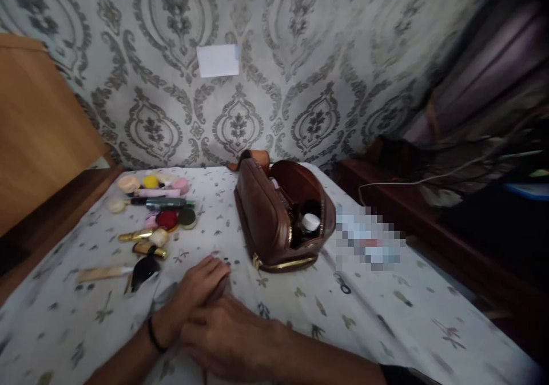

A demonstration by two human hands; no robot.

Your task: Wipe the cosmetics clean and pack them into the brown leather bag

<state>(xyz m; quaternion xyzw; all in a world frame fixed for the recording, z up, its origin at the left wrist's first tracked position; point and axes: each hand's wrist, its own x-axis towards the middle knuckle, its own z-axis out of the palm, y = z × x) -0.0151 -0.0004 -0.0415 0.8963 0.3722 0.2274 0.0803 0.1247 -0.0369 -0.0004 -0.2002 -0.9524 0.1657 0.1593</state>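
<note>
My left hand (197, 288), with a black band at the wrist, rests on the patterned cloth with its fingers closed together. My right hand (227, 325) lies against it, fingers curled near the left wrist; no object shows in either hand. Just beyond them stands a brown leather bag (261, 213), its top unzipped. Inside it a dark bottle with a white cap (310, 221) shows, while the rest is in shadow. To the left are cosmetics: a black rounded item (144, 272), a beige tube (100, 274), gold-coloured tubes (136, 235) and a red round pot (166, 219).
More small cosmetics lie farther back, among them a dark green tube (165, 203) and a pink tube (158, 193). Right of the bag is a blurred-out item (371, 242). A wooden panel (47, 99) stands at left; a white cable (403, 183) runs at right.
</note>
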